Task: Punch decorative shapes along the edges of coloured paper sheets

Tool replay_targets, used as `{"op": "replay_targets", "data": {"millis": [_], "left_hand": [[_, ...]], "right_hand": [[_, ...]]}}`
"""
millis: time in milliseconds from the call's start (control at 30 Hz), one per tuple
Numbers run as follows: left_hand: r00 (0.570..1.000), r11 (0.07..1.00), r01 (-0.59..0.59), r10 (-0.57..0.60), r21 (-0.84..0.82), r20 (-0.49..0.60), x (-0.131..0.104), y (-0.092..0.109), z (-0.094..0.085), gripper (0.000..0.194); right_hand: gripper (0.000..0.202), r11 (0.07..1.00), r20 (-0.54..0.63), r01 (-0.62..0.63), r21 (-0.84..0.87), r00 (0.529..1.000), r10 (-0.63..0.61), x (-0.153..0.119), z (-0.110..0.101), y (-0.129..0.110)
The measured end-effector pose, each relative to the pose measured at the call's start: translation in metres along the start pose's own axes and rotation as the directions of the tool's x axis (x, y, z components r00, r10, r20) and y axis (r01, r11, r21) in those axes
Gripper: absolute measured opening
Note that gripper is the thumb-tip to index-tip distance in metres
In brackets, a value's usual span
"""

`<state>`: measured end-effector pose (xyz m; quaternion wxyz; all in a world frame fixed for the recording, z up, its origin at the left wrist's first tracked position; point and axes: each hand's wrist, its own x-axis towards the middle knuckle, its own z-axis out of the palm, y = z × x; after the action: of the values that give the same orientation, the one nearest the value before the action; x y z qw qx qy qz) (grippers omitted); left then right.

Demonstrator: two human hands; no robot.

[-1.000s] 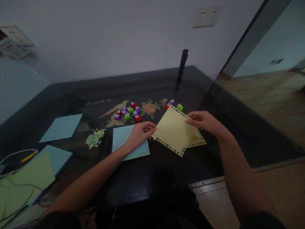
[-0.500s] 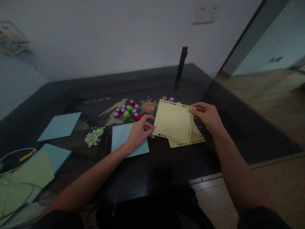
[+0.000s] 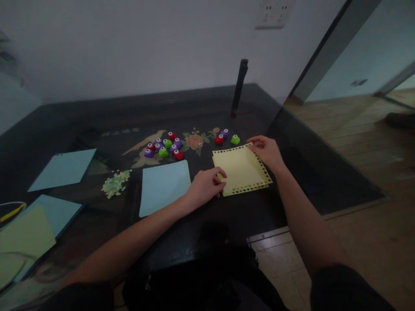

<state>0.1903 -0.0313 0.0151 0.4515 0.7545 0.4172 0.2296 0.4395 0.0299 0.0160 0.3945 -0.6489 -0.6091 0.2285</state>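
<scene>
Two punched yellow sheets [image 3: 241,168] lay nearly aligned on the desk [image 3: 181,108], the top one lowered since half a second earlier. The right hand [image 3: 267,153] pinched its far right corner; the left hand [image 3: 205,186] curled at its left edge, grip unclear. Ten eyed toys [image 3: 164,151] clustered leftward, three sat beyond the sheets. Lettering [image 3: 120,131] on the desk was too dim to read.

A black post [image 3: 239,88] stands towards the far side of the bench [image 3: 194,101], near the wall [image 3: 145,47], which bears a socket plate [image 3: 271,14]. A rose [image 3: 194,141] decorates the bench top, eyed toys [image 3: 164,152] clustered left of it and three more lying to its right. Brownish floor [image 3: 343,138] extends beyond.
</scene>
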Motion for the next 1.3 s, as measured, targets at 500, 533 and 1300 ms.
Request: {"op": "replay_targets", "data": {"millis": [500,533,1300], "left_hand": [[0.999,0.867,-0.05,0.039,0.497,0.033,-0.005,0.001,0.005,0.026],[0.999,0.854,-0.052,0.039,0.518,0.035,-0.006,0.002,0.005,0.026],[0.948,0.747,-0.3,0.305,0.593,0.095,-0.016,-0.005,0.01,0.024]], "right_hand": [[0.02,0.988,0.068,0.028,-0.155,0.998,-0.018,0.001,0.009,0.009],[0.02,0.988,0.069,0.029,-0.151,0.997,-0.019,0.001,0.009,0.009],[0.018,0.982,0.028,0.003,-0.19,1.0,0.002,0.0,0.007,0.013]]}}
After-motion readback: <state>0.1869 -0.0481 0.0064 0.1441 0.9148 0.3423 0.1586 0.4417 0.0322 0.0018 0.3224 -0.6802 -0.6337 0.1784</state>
